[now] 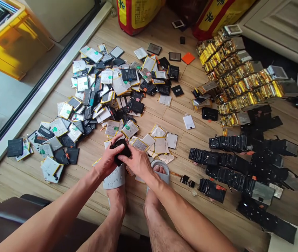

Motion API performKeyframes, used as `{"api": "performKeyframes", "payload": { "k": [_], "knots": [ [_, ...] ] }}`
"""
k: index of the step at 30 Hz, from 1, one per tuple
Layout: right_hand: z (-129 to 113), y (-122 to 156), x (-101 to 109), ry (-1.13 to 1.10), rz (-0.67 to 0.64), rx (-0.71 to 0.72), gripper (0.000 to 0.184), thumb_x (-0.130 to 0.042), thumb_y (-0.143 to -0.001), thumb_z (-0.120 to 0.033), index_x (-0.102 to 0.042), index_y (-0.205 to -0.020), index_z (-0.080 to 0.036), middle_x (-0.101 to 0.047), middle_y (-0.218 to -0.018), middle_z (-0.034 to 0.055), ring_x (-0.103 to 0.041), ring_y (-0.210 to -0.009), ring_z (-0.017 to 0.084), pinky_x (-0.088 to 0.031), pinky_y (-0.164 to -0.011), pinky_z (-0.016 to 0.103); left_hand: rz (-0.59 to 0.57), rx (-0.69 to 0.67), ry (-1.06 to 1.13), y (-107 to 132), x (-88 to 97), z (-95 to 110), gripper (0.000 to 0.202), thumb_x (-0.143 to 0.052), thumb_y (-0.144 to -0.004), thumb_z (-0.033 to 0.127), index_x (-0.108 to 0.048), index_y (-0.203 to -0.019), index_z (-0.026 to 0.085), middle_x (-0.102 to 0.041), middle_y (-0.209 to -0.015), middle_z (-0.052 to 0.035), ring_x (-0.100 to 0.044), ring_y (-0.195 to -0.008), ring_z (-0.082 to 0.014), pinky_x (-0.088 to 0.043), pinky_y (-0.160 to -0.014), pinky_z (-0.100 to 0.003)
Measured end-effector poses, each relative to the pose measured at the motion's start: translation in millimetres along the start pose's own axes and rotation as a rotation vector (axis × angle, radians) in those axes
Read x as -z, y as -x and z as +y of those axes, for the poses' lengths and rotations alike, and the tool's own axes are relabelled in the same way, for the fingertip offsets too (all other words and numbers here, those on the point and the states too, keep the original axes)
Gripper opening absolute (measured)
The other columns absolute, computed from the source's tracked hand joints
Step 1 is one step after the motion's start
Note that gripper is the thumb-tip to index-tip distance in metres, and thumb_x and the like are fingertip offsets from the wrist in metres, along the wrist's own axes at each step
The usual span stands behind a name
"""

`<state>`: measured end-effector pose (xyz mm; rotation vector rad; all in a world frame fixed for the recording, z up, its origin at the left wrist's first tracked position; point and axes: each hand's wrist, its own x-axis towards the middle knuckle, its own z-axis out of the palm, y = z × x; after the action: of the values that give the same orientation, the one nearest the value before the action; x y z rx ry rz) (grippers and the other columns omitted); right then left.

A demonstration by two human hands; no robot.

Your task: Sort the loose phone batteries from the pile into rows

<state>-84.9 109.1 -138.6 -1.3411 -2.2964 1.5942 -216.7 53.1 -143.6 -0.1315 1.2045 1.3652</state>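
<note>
My left hand (109,156) is wrapped around a small stack of black phone batteries (123,148), held above my feet. My right hand (139,163) grips the stack from the other side, its thumb pressed on the near face. How many batteries are in the stack I cannot tell. Just beyond my hands, loose white and silver phone batteries (161,145) lie on the floor. A large mixed heap of batteries (121,85) spreads farther out and to the left.
Rows of gold-edged batteries (246,82) stand at the far right, with rows of black batteries (225,159) nearer. Red-and-yellow bags (138,15) stand at the back. A yellow crate (14,45) sits beyond the door track at left. My slippers (114,177) are below my hands.
</note>
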Motion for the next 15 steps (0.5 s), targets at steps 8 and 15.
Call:
{"api": "performKeyframes", "payload": {
  "k": [8,15],
  "knots": [
    [36,-10,-22,-0.296,-0.026,-0.039,0.072,-0.089,-0.069,-0.032,-0.061,-0.134,-0.023,-0.076,-0.11,0.0087,-0.074,-0.097,0.027,-0.06,-0.082,0.041,0.11,-0.026,-0.123,-3,-10.7,-4,0.062,-0.094,-0.065,0.031,-0.062,-0.118,0.025,-0.07,-0.102,-0.001,-0.068,-0.073,-0.0142,-0.055,-0.066,-0.027],
    [36,-28,-22,-0.315,-0.061,0.035,0.067,-0.086,-0.072,-0.027,-0.062,-0.135,-0.025,-0.078,-0.104,0.0046,-0.075,-0.088,0.024,-0.06,-0.075,0.035,0.1,-0.102,-0.154,-9,-9.8,-1,0.08,-0.095,-0.055,0.018,-0.06,-0.127,0.026,-0.067,-0.103,-0.0007,-0.067,-0.087,-0.0171,-0.056,-0.076,-0.026]
  ]
}}
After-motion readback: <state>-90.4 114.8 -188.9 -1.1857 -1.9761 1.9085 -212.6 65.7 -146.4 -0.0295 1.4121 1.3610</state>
